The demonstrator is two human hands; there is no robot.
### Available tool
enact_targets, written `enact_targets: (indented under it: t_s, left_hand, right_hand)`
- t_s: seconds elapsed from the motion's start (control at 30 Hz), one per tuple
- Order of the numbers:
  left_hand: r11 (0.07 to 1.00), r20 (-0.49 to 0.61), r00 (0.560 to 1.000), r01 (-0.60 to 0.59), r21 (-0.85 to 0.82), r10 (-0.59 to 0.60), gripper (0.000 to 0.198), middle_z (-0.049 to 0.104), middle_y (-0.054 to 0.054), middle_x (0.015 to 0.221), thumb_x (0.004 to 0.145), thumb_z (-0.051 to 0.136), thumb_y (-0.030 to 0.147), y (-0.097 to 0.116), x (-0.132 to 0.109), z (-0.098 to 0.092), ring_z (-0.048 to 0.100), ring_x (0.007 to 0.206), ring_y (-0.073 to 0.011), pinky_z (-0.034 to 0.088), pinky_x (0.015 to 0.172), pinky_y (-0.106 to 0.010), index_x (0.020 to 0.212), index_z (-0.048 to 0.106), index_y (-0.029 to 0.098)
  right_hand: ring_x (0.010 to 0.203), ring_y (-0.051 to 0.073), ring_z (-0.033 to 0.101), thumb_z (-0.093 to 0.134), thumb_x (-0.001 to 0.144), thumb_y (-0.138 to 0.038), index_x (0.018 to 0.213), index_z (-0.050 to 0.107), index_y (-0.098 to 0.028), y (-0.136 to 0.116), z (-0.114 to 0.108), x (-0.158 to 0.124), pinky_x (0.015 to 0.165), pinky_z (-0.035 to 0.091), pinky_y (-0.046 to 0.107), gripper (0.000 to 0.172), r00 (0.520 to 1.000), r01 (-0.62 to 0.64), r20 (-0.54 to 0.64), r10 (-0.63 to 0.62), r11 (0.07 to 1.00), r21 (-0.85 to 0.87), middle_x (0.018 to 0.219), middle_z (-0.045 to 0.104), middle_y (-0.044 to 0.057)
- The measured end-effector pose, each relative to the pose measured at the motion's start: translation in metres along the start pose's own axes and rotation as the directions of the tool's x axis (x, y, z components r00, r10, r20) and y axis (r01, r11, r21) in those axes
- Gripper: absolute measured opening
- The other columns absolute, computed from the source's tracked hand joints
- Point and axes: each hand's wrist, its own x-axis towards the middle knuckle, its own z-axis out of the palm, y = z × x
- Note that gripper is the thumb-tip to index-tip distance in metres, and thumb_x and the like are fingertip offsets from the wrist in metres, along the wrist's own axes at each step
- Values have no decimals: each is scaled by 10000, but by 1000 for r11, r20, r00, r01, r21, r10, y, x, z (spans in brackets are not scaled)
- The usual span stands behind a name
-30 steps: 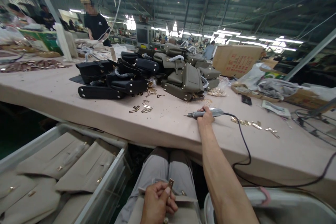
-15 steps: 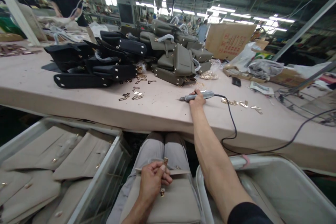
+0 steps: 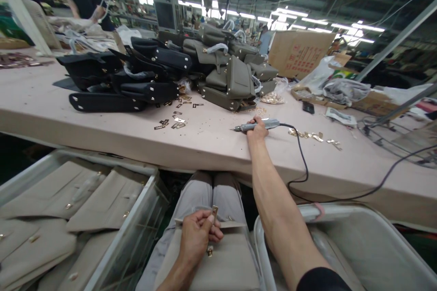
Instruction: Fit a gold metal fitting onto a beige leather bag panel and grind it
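My right hand [image 3: 256,130] reaches out over the pink worktable [image 3: 211,145] and is closed round a grey corded power tool [image 3: 264,124] that lies flat, tip pointing left. My left hand [image 3: 198,235] stays low over my lap, pinching a small gold metal fitting [image 3: 214,212] above a beige bag [image 3: 221,261] resting on my knees. Loose gold fittings [image 3: 172,122] lie scattered on the table left of the tool.
Black bags [image 3: 119,82] and olive bags [image 3: 232,77] are piled at the table's back. A clear bin of beige bags [image 3: 78,209] stands at my left, a white tub [image 3: 341,245] at my right. A cardboard box [image 3: 300,52] and a person stand beyond.
The view dropped and shifted, showing more of my lap and the bins. Both hands keep their grips; the right hand still rests on the tool.
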Motion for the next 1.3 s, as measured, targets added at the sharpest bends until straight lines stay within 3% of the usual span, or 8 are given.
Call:
enact_targets:
  t_s: [0.27,0.73,1.03,1.3]
  left_hand:
    - [999,-19,1000,-26,-46,25,608,717,-85,634,678,830,695,-15,5,0,667,439,-170,497,414,-230,797,670,120]
    - [998,1,1000,-21,-64,21,629,712,-73,616,644,839,729,-10,5,-1,668,428,-172,479,402,-228,763,644,143]
    - [997,29,999,-22,-80,24,679,717,-65,620,634,826,779,-16,7,-4,670,432,-164,483,403,-222,766,650,136]
    - [997,33,999,-25,-74,27,654,707,-64,620,661,826,752,-18,9,-6,675,439,-169,488,406,-227,770,650,131]
  right_hand:
    - [511,66,495,724,788,-58,821,441,-207,-3,-1,-9,483,539,209,321,998,-4,55,2,999,44,712,571,-68]
    - [504,55,491,763,786,-89,814,443,-201,-6,-5,-8,509,536,197,340,995,-39,96,30,995,90,700,543,-92]
    - [530,62,487,668,801,-26,826,462,-195,-8,-7,-9,499,525,195,267,997,-34,67,26,993,111,707,549,-70]
    - [522,59,486,777,824,-156,805,467,-191,-9,-7,-10,489,512,196,313,998,-37,62,30,993,112,705,544,-71]
